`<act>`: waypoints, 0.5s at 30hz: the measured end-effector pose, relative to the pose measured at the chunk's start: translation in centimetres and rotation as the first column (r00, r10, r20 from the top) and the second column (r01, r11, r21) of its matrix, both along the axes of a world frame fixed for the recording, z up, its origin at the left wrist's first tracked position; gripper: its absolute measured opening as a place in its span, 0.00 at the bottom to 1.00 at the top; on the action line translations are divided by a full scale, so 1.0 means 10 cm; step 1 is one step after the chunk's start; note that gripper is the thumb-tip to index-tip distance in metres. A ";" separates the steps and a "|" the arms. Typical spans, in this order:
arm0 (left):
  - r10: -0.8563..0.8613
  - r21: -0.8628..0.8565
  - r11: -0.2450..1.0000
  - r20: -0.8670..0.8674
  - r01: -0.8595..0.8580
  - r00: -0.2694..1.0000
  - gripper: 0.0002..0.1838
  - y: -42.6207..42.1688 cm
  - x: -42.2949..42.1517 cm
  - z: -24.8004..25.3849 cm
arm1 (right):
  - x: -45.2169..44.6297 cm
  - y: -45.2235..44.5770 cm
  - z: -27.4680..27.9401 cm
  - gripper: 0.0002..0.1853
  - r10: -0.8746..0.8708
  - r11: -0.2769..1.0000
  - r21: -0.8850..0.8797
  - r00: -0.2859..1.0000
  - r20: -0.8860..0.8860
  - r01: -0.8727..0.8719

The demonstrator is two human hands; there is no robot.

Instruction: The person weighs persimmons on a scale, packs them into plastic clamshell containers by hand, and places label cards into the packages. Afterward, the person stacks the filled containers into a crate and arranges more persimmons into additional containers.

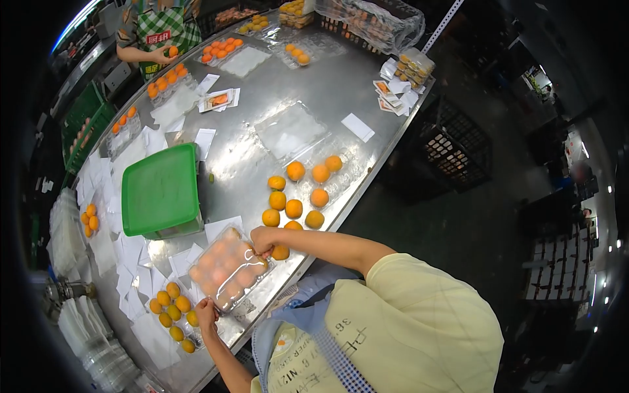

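A closed clear plastic clamshell box (226,268) full of orange fruits lies near the table's front edge. My right hand (263,241) pinches its upper right edge. At its lower corner, the fingers of my left hand (207,313) are closed on the rim. Loose orange fruits (293,209) are grouped just beyond my right hand, one of them close beside it. Left of my left hand, yellow-orange fruits (173,308) sit in an open clear tray. White paper slips (136,262) are scattered behind the box.
A green-lidded box (160,187) stands on the metal table (229,147). Farther back are a flat clear tray (288,131), filled fruit trays (223,49) and a plastic-covered crate (373,26). A co-worker (167,33) holds a fruit across the table. Black crates (455,144) stand beyond the right edge.
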State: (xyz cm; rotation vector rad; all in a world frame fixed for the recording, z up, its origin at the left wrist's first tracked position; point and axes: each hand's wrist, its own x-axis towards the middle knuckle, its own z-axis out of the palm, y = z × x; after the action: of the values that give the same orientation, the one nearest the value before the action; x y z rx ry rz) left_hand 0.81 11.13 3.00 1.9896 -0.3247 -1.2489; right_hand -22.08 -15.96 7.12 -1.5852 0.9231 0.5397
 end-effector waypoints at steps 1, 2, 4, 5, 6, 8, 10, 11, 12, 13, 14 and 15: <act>-0.003 -0.021 1.000 0.000 0.003 1.000 0.11 0.04 0.02 -0.03 | -0.03 -0.01 -0.03 0.07 0.012 1.000 -0.004 1.000 0.023 -0.012; 0.057 0.009 0.998 0.007 -0.057 0.998 0.11 0.03 -0.06 0.05 | -0.06 -0.04 0.04 0.08 0.024 1.000 -0.011 0.999 0.049 -0.023; 0.173 0.062 0.983 0.030 -0.175 0.984 0.11 0.00 -0.22 0.20 | -0.25 -0.12 0.33 0.11 0.094 0.980 -0.190 0.973 0.209 -0.054; 0.181 0.037 0.983 0.036 -0.182 0.983 0.14 0.03 -0.25 0.21 | -0.37 -0.23 0.34 0.13 -0.034 0.985 -0.150 0.944 0.327 0.088; 0.248 0.006 0.968 0.072 -0.249 0.966 0.20 0.07 -0.32 0.24 | -0.50 -0.35 0.34 0.16 -0.161 0.971 -0.089 0.887 0.434 0.220; 0.362 -0.067 0.932 0.220 -0.356 0.906 0.22 0.12 -0.40 0.23 | -0.86 -0.94 0.37 0.20 -0.282 0.906 -0.119 0.788 0.548 0.407; 0.447 -0.160 0.895 0.307 -0.417 0.840 0.21 0.22 -0.41 0.17 | -1.48 -1.60 0.37 0.19 -0.365 0.686 -0.310 0.680 0.636 0.659; 0.490 -0.210 0.872 0.344 -0.443 0.801 0.20 0.28 -0.41 0.13 | -1.78 -1.96 0.27 0.19 -0.360 0.484 -0.494 0.678 0.640 0.723; 0.549 -0.274 0.835 0.362 -0.477 0.753 0.19 0.33 -0.43 0.10 | -2.15 -2.35 0.12 0.20 -0.421 0.362 -0.587 0.689 0.590 0.724; 0.610 -0.340 0.791 0.373 -0.509 0.699 0.18 0.39 -0.45 0.07 | -2.55 -2.75 -0.17 0.21 -0.365 0.176 -0.712 0.717 0.594 0.680; 0.675 -0.411 0.736 0.375 -0.539 0.635 0.17 0.44 -0.49 0.04 | -2.91 -3.07 -0.31 0.21 -0.374 0.044 -0.725 0.684 0.626 0.687; 0.672 -0.392 0.740 0.401 -0.547 0.622 0.17 0.54 -0.49 0.02 | -3.24 -3.36 -0.47 0.21 -0.361 -0.091 -0.810 0.739 0.568 0.579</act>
State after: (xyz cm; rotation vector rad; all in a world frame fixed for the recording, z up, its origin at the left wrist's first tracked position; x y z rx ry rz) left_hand -4.07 16.53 3.18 1.9463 -0.0144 -0.1966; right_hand -54.49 -49.56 2.47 -2.1444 1.8261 -1.0933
